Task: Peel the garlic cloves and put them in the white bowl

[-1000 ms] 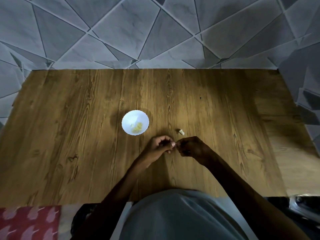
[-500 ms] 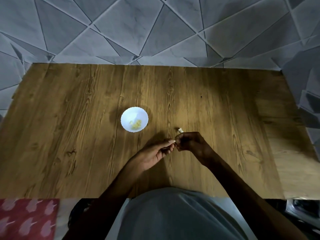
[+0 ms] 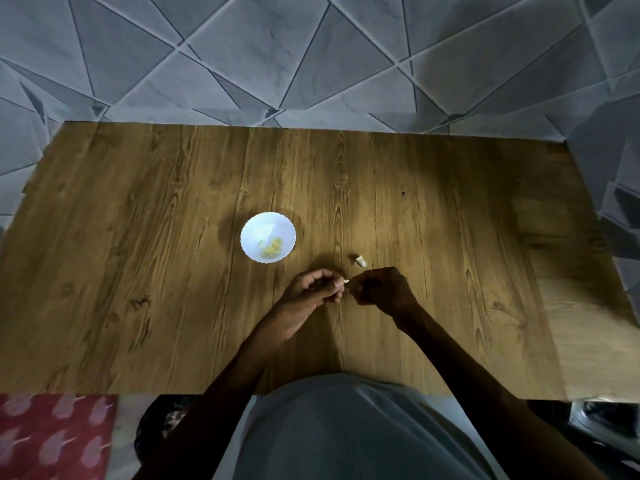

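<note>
A small white bowl (image 3: 267,236) with a scalloped rim stands on the wooden table (image 3: 138,271) and holds several yellowish peeled cloves (image 3: 272,245). Just below and right of it, my left hand (image 3: 313,287) and my right hand (image 3: 381,289) meet fingertip to fingertip, both pinching a small pale garlic clove (image 3: 345,281). Only the clove's tip shows between the fingers. Another unpeeled clove (image 3: 361,260) lies on the table just above my right hand.
The table runs up to a grey tiled wall (image 3: 311,64) at the back and right. A red patterned cloth (image 3: 55,438) lies at the bottom left, below the table's front edge. My grey-clad body (image 3: 346,427) fills the lower middle.
Both hands stay together on the clove; the fingers have shifted slightly and the clove's pale tip now shows between them. The camera has tilted a little.
</note>
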{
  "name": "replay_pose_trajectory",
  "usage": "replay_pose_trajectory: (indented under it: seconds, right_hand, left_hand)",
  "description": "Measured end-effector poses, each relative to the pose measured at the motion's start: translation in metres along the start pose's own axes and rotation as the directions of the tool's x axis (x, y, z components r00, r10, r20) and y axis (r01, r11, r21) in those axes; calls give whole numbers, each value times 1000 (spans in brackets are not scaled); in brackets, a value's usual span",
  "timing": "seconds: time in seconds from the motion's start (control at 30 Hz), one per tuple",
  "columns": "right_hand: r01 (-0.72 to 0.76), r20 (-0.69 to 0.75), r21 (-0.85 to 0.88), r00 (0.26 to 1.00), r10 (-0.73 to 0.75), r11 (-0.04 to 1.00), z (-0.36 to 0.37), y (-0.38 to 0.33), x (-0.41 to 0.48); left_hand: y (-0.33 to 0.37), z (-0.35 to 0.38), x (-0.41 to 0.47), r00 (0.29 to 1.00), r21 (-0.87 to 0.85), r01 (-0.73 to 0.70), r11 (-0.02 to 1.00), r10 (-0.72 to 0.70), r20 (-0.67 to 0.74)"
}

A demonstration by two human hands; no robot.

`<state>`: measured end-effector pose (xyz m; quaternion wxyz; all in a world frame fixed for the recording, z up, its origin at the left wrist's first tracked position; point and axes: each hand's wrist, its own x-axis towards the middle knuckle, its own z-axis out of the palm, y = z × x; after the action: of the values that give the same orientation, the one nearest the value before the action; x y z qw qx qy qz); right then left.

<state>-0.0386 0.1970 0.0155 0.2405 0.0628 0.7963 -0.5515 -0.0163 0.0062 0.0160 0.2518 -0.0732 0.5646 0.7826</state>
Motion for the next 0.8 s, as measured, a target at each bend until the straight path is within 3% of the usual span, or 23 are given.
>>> replay_pose_trajectory:
  seconds: [0.07,0.1,0.27,0.4,0.5,0.63,0.8]
  right_hand:
    - [119,-44,-212,990,-131,970,1,-1,1]
    - [138,-52,-237,987,-155,962,0,-3,1]
    - [150,-27,-101,988,-154,984,-4,-19,-8]
    - [139,-7,-97,990,-140,986,-4,-23,-8]
    - [169,-1,-184,985,-172,968,-2,-23,-6]
    - [315,3,-393,940,-341,864,2,-20,-5]
    - [376,-9,-490,900,-436,786,7,-24,-6]
  left_hand:
    - [1,-1,-1,1000,64,-5,998,7,-20]
    - [2,-1,-1,999,103,-12,995,16,-35]
    - [7,-2,0,995,241,-52,969,71,-71]
    - [10,0,1,989,335,-87,938,121,-82]
    - [11,2,0,983,359,-107,927,154,-103]
    - [8,1,1,978,359,-77,930,140,-152]
    - [7,-2,2,980,344,-5,939,73,-185]
